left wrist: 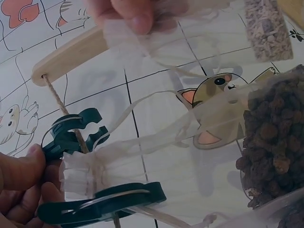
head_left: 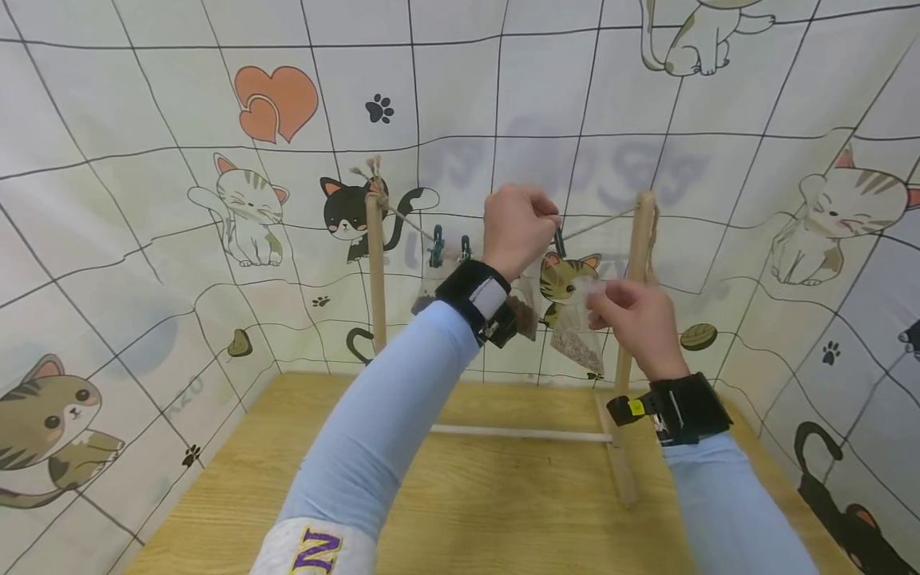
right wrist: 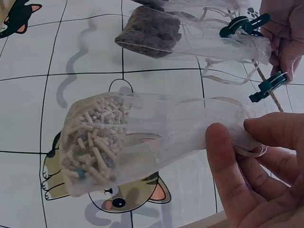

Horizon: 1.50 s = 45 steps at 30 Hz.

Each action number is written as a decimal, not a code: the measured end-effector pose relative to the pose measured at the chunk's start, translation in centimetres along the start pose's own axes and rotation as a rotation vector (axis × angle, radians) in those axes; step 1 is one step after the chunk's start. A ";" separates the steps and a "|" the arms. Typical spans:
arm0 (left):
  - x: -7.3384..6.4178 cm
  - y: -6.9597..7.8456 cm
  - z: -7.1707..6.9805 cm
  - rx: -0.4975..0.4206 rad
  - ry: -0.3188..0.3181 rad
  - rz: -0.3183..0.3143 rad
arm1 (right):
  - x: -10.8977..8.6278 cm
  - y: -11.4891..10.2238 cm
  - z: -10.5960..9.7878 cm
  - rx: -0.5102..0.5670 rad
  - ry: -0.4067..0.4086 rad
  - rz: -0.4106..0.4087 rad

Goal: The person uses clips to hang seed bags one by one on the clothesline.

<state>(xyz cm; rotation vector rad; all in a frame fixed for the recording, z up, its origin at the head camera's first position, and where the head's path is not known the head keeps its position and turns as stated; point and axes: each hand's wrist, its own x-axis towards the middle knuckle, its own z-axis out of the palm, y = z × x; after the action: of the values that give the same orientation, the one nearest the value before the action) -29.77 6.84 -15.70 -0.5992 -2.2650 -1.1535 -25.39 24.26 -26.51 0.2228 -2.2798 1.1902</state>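
Observation:
My left hand (head_left: 513, 228) is up at the rope (head_left: 600, 224), pinching a green clothespin (left wrist: 71, 130) that sits on it. Between the thumb and fingers of my right hand (head_left: 640, 323) is the gathered top of a sheer drawstring pouch (right wrist: 95, 142), filled at the bottom with pale pellets. That pouch hangs below and to the right of the clothespin, apart from it. Beside my left hand, another green clothespin (left wrist: 104, 199) holds a sheer pouch of dark brown lumps (left wrist: 273, 142) on the rope.
Two wooden posts (head_left: 377, 271) carry the rope, with a white crossbar (head_left: 517, 433) low between them. More clothespins (head_left: 436, 246) with pouches hang toward the left post, partly hidden by my left arm. A wooden tabletop (head_left: 503, 495) lies below, and a cat-print cloth (head_left: 460, 96) stands behind.

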 end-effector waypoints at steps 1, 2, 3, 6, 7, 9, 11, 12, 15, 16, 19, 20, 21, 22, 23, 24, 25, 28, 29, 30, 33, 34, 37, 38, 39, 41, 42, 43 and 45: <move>0.1 0.0 0.0 0.003 0.000 -0.003 | 0.3 -0.2 0.0 0.002 0.009 -0.009; 0.1 0.0 0.0 0.007 -0.001 -0.006 | 0.5 -0.4 0.0 0.001 0.021 -0.019; 0.2 0.0 0.0 0.009 -0.002 -0.009 | 0.8 -0.7 0.0 -0.003 0.030 -0.032; 0.2 0.0 -0.1 0.017 -0.002 -0.018 | 1.5 -1.4 -0.1 -0.010 0.068 -0.067; 0.3 0.0 -0.1 0.017 -0.002 -0.023 | 1.8 -1.7 -0.1 -0.015 0.080 -0.078; 0.3 0.0 -0.1 0.020 -0.001 -0.029 | 2.1 -2.1 -0.1 -0.028 0.099 -0.088; 0.3 0.0 -0.1 0.017 -0.001 -0.041 | 2.5 -2.4 -0.1 -0.021 0.124 -0.086; 0.4 0.0 -0.1 0.014 -0.003 -0.048 | 2.6 -2.6 -0.1 -0.015 0.130 -0.084; 0.4 0.0 -0.1 0.006 -0.004 -0.069 | 3.1 -2.9 0.0 0.013 0.138 -0.080; 0.5 0.0 -0.1 0.005 -0.003 -0.074 | 3.3 -3.0 0.0 0.032 0.136 -0.080; 0.5 0.0 -0.1 0.000 0.000 -0.082 | 3.6 -3.2 0.1 0.073 0.122 -0.074; 0.6 0.0 -0.1 0.001 -0.001 -0.082 | 3.7 -3.2 0.1 0.086 0.120 -0.073; 0.6 0.0 -0.2 0.002 -0.004 -0.081 | 3.8 -3.3 0.2 0.097 0.119 -0.072; 0.6 0.0 -0.2 0.003 -0.005 -0.079 | 3.9 -3.3 0.2 0.104 0.118 -0.074; 0.6 0.0 -0.2 0.006 -0.009 -0.080 | 3.9 -3.3 0.2 0.112 0.116 -0.074; 0.6 0.0 -0.2 0.010 -0.011 -0.079 | 4.0 -3.3 0.3 0.119 0.114 -0.074; 0.5 0.0 -0.2 0.014 -0.014 -0.081 | 4.0 -3.3 0.3 0.125 0.112 -0.075; 0.5 0.1 -0.2 0.019 -0.024 -0.091 | 4.1 -3.4 0.4 0.172 0.099 -0.072; 0.4 0.1 -0.2 0.016 -0.028 -0.093 | 4.1 -3.4 0.4 0.180 0.096 -0.070; 0.4 0.2 -0.1 0.012 -0.032 -0.094 | 4.2 -3.4 0.4 0.186 0.094 -0.070; 0.3 0.3 -0.1 0.002 -0.046 -0.098 | 4.3 -3.5 0.4 0.206 0.092 -0.063; 0.3 0.3 -0.1 0.001 -0.049 -0.099 | 4.3 -3.5 0.4 0.208 0.089 -0.060; 0.3 0.4 -0.1 0.005 -0.057 -0.107 | 4.4 -3.6 0.4 0.210 0.074 -0.049; 0.3 0.4 -0.1 0.006 -0.064 -0.109 | 4.5 -3.6 0.4 0.210 0.068 -0.046; 0.3 0.5 -0.1 0.008 -0.072 -0.113 | 4.5 -3.6 0.4 0.210 0.062 -0.043; 0.3 0.5 -0.2 0.012 -0.096 -0.116 | 4.5 -3.5 0.3 0.211 0.051 -0.038; 0.3 0.5 -0.2 0.014 -0.113 -0.121 | 4.5 -3.5 0.3 0.207 0.047 -0.036; 0.4 0.6 -0.2 0.021 -0.130 -0.121 | 4.4 -3.5 0.2 0.207 0.043 -0.035; 0.4 0.6 -0.4 0.036 -0.167 -0.119 | 4.4 -3.4 0.1 0.207 0.036 -0.032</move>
<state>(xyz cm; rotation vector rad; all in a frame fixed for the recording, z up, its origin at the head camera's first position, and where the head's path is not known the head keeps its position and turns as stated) -29.64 6.94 -14.87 -0.5717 -2.4878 -1.1537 -27.80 22.59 -21.78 0.3113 -2.1135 1.4027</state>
